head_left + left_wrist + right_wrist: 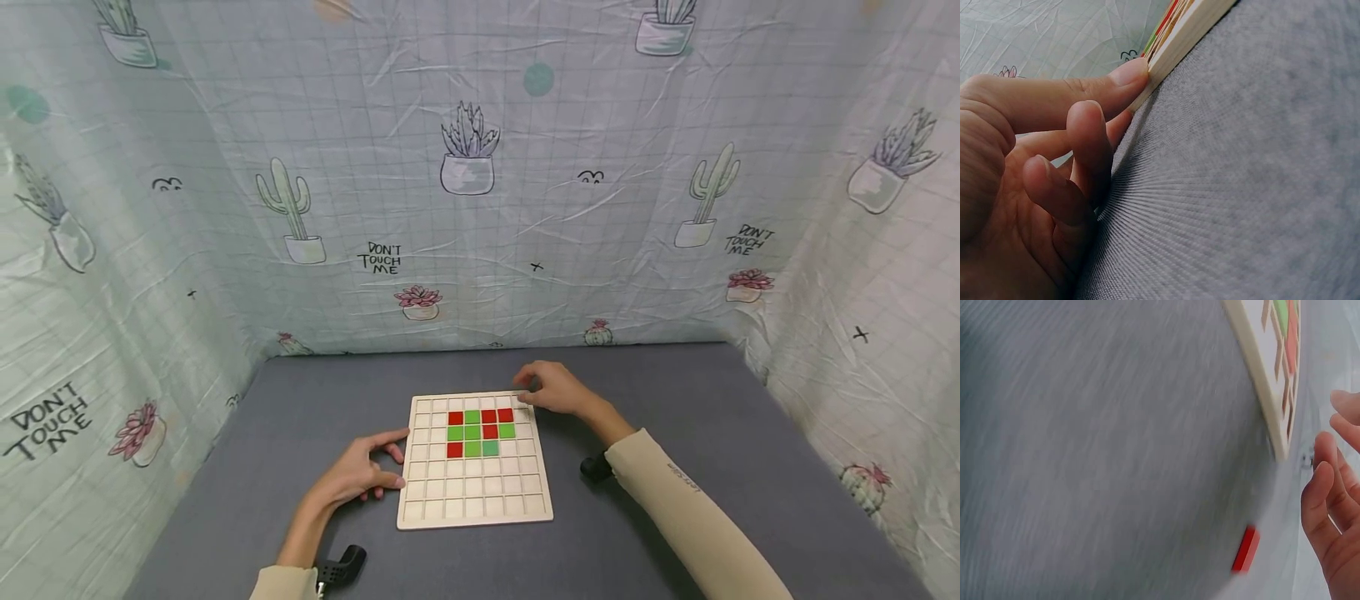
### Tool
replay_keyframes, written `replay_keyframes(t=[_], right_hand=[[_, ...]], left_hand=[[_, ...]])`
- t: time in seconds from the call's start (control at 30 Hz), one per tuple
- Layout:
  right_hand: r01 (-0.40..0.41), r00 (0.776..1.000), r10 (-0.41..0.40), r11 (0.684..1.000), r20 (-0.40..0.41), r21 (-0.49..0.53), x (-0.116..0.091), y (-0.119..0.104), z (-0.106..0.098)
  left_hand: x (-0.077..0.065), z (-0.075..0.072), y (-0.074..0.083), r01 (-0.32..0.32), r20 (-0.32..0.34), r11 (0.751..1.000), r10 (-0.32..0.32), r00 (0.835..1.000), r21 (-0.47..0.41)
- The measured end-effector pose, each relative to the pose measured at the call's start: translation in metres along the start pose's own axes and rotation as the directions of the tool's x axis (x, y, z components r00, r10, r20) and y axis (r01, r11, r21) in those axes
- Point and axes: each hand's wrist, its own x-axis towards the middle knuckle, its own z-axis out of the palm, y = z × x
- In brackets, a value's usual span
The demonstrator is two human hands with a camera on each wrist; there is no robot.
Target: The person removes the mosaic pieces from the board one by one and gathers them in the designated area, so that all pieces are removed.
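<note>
A square pale wooden grid board (435, 492) lies on the table, with red and green square tiles (472, 432) in several of its upper cells. My left hand (358, 471) is at the board's left edge, thumb and index finger spread apart and touching it; in the left wrist view the thumb (1129, 74) presses the board's side (1175, 47). Above the board's upper right corner hovers my right hand (558, 390), its fingers bent. A small dark green patch shows among those fingers; whether it is a held tile is unclear. In the right wrist view a loose red tile (1247, 549) lies beyond the board's corner.
The dark grey table (330, 392) surrounds the board. Behind it and at both sides hangs a pale curtain (525, 217) printed with potted cacti. Dark straps with small devices (347, 567) sit at both wrists.
</note>
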Motion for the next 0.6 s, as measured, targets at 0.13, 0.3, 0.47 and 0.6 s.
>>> replay_keyframes(t=[0.13,0.3,0.47,0.6], right_hand=[[0.0,1.0,0.0,1.0,0.026,0.007,0.01,-0.013,0.01],[0.044,0.998,-0.044,0.999,0.05,0.002,0.022,-0.026,0.021],[0.065,0.995,-0.062,0.998,0.083,-0.027,0.033,-0.036,0.031],[0.065,0.993,-0.063,0.998,0.099,-0.021,0.039,-0.045,0.038]], left_hand=[[0.0,0.0,0.0,0.002,0.0,1.0,-0.002,1.0,-0.003],[0.0,0.0,0.0,0.0,0.0,1.0,0.0,1.0,-0.01],[0.001,0.0,0.0,-0.001,0.001,1.0,0.001,1.0,-0.012],[0.001,0.0,-0.001,-0.005,0.003,1.0,0.005,1.0,-0.012]])
